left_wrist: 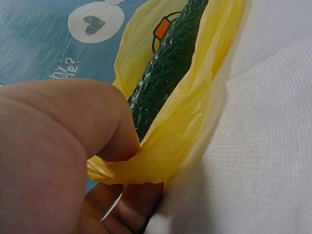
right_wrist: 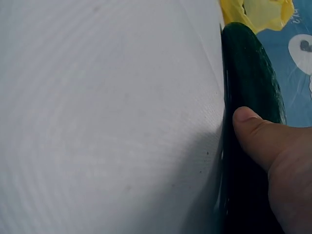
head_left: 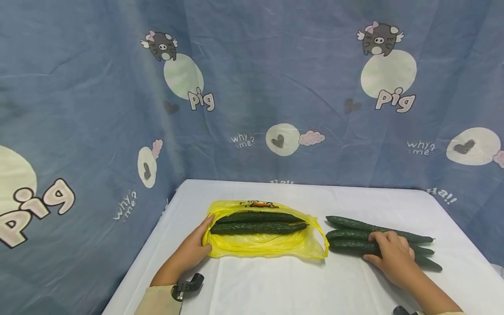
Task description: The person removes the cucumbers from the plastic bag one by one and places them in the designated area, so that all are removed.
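Note:
A yellow plastic bag (head_left: pixel 260 250) lies on its side with two dark green cucumbers (head_left: pixel 256 228) in it, seen through its wide mouth. At the bag's left end my left hand (head_left: pixel 192 250) pinches the film; in the left wrist view the thumb lies inside the rim and the fingers are beneath. Three more cucumbers lie side by side to the right of the bag. Over them is my right hand (head_left: pixel 393 258), gripping the nearest cucumber (right_wrist: pixel 251 73) with the thumb along its near side. Its fingertips reach across the middle cucumber (head_left: pixel 348 235).
A white cloth (head_left: pixel 275 288) covers the table. Behind it and on the left hangs a blue curtain (head_left: pixel 252 87) printed with pigs and words. The farthest cucumber (head_left: pixel 354 224) lies slantwise behind the other two on the right.

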Demonstrator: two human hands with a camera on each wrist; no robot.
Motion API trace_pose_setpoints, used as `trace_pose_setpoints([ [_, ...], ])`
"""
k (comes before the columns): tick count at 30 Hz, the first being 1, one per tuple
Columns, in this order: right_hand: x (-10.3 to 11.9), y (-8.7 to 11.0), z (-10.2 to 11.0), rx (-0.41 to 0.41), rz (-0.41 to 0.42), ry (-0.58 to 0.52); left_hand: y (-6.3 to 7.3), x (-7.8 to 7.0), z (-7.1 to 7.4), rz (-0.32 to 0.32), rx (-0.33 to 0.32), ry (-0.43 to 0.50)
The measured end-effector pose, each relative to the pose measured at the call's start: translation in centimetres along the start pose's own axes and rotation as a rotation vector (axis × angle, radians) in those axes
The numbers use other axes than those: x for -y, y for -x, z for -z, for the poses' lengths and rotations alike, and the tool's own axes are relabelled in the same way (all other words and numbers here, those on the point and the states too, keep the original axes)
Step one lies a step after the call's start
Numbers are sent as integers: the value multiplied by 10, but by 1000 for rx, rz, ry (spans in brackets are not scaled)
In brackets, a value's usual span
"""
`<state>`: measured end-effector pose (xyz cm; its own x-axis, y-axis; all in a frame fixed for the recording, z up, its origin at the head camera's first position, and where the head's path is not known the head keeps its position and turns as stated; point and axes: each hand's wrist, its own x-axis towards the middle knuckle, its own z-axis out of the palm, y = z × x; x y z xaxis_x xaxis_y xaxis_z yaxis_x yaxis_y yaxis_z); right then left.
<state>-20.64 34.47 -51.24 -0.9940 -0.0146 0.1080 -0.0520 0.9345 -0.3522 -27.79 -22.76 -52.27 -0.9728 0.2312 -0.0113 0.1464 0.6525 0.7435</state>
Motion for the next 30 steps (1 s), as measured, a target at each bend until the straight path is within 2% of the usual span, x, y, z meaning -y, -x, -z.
trace_pose_setpoints([
  [7, 0, -2, 2, 21, -10, 25, 0, -2, -2, 24, -2, 6],
  [18, 3, -8, 13, 21, 22, 46, -3, -3, 3, 8, -5, 11],
  [25, 5, -10, 19, 60, 17, 45, -3, -3, 0, 23, -7, 15],
  [30, 16, -9, 17, 29, 47, 47, -2, -2, -2, 44, -11, 6],
])
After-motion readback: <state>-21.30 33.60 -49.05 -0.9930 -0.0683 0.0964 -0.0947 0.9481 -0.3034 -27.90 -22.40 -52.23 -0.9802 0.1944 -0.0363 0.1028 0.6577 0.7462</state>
